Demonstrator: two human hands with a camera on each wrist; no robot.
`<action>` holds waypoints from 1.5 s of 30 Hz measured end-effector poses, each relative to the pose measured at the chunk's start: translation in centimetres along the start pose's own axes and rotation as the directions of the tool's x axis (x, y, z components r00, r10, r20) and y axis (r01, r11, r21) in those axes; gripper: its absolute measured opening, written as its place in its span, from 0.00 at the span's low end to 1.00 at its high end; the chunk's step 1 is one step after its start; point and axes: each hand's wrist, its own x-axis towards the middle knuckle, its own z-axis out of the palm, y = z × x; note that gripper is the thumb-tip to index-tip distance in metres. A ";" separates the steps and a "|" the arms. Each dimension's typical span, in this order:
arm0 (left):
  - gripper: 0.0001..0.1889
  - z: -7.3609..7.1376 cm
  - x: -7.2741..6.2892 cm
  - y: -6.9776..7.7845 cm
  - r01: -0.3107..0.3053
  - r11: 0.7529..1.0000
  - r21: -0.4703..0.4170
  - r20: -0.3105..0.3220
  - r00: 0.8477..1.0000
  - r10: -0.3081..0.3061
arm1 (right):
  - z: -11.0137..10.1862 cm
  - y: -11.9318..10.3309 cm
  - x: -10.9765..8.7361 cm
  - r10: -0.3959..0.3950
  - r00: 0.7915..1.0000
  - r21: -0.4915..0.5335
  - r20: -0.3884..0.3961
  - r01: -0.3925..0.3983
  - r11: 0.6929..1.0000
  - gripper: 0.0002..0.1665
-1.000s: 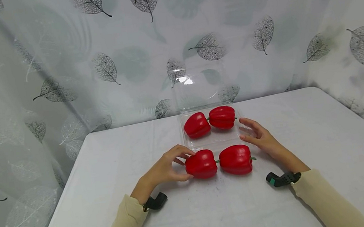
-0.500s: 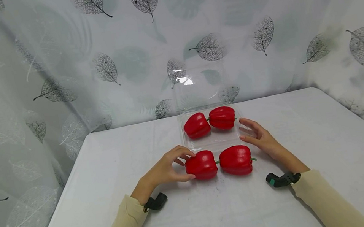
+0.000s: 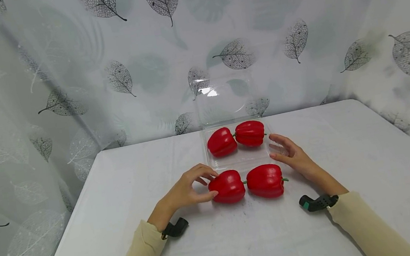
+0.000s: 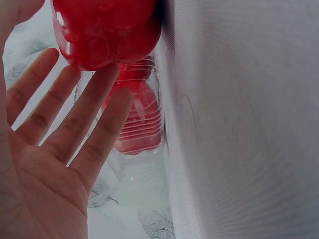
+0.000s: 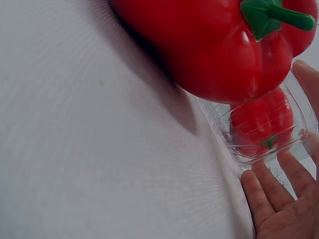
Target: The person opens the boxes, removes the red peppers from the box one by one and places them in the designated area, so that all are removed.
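Note:
In the head view, my left hand [image 3: 186, 189] is at the blunt left end of a red bell pepper [image 3: 227, 187] on the table. Its thumb and fingers are spread around that end; the left wrist view shows the fingers [image 4: 60, 124] nearly straight, with tips at or very near the pepper. A second bell pepper [image 3: 265, 181] lies just to the right, green stem pointing right. Behind them is a clear plastic clamshell container [image 3: 229, 163] holding two more red peppers [image 3: 250, 133]. My right hand [image 3: 296, 159] is at the container's right side, fingers extended; contact is unclear.
The container's transparent lid [image 3: 224, 99] stands raised at the back, near the leaf-patterned curtain [image 3: 151, 74]. A white cloth covers the table [image 3: 243, 244]. Each wrist wears a black camera mount [image 3: 175, 227].
My left thumb has risen slightly along the front of the pepper. The right hand, the peppers and the container stay put.

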 end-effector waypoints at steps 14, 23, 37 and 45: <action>0.13 -0.3 -0.1 0.2 -0.020 0.999 0.045 -0.050 0.998 0.023 | 0.1 -0.1 0.0 0.003 1.000 0.000 0.002 -0.003 1.000 0.45; 0.10 -0.1 0.3 0.5 -0.051 0.994 0.098 -0.090 0.994 0.060 | 0.0 0.4 -0.2 0.007 1.000 0.007 0.002 -0.007 1.000 0.45; 0.10 0.6 1.1 -1.3 -0.115 0.985 0.132 -0.155 0.979 0.135 | -0.2 0.1 0.1 0.002 1.000 -0.001 -0.003 -0.002 1.000 0.45; 0.11 0.6 1.9 -3.1 -0.120 0.981 0.155 -0.136 0.981 0.142 | -0.3 0.2 0.1 0.001 1.000 0.017 0.006 -0.001 1.000 0.44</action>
